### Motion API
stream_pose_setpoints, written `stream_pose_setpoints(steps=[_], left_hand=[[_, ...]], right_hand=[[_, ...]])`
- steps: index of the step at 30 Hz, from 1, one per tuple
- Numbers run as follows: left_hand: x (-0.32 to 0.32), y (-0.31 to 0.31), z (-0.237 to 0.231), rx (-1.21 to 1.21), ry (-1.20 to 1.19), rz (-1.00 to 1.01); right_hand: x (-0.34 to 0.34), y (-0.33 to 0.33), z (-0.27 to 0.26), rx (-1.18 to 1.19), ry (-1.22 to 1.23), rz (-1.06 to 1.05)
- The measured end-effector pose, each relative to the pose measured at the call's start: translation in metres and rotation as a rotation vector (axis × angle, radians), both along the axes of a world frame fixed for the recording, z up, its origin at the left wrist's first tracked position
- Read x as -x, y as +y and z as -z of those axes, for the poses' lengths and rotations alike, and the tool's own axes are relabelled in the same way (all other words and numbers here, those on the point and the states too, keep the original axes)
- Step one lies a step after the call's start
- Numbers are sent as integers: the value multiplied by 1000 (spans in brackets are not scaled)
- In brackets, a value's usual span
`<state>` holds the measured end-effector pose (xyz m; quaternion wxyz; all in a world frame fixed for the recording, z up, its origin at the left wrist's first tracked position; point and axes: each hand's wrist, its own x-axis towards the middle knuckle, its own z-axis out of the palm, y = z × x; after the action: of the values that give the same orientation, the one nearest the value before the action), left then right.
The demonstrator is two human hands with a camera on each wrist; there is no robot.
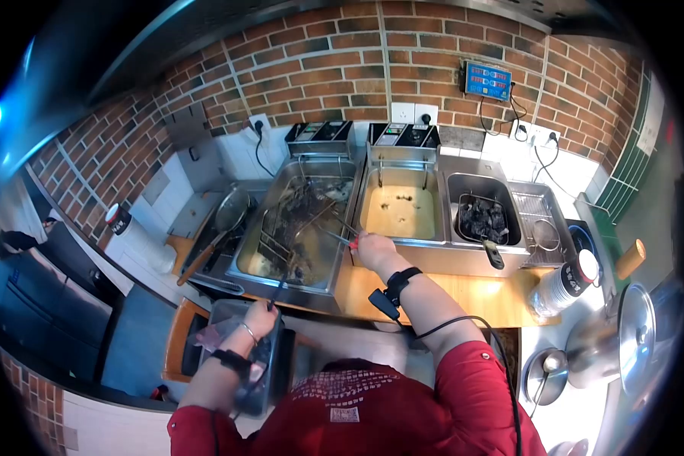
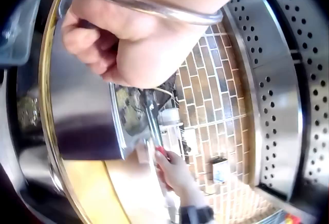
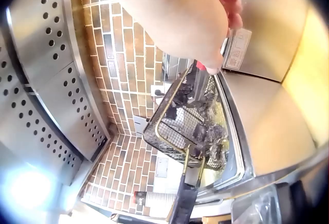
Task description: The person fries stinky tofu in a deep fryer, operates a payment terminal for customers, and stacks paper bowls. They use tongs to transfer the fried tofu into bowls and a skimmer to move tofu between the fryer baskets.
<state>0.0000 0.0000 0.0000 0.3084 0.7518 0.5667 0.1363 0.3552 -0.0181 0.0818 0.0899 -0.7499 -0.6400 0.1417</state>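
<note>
My left hand grips the dark handle of a wire frying basket, which is tilted over the left fryer vat. Dark pieces lie in the basket's mesh. Red-handled metal tongs are held in my right hand, their tips reaching toward the basket. Cloudy oil with dark bits fills the vat below. In the left wrist view the curled left fingers hide the handle.
Right of this vat is a second one with yellowish oil, then a basket of black pieces and a wire rack. A strainer lies at left. Stacked cups and a lidded pot stand at right.
</note>
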Motion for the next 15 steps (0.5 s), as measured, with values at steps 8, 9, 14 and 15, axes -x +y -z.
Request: stream_pose_setpoints(steps=[8, 9, 14, 15], left_hand=[[-14, -31, -71, 426, -201, -178], [-11, -29, -73, 463, -222, -175], [-5, -28, -86, 411, -127, -128], [-4, -30, -88, 383, -91, -118]], right_hand=[[4, 37, 14, -105, -32, -10], [4, 41, 10, -106, -32, -16], [-4, 59, 3, -83, -37, -82], [-4, 59, -2, -82, -37, -83]])
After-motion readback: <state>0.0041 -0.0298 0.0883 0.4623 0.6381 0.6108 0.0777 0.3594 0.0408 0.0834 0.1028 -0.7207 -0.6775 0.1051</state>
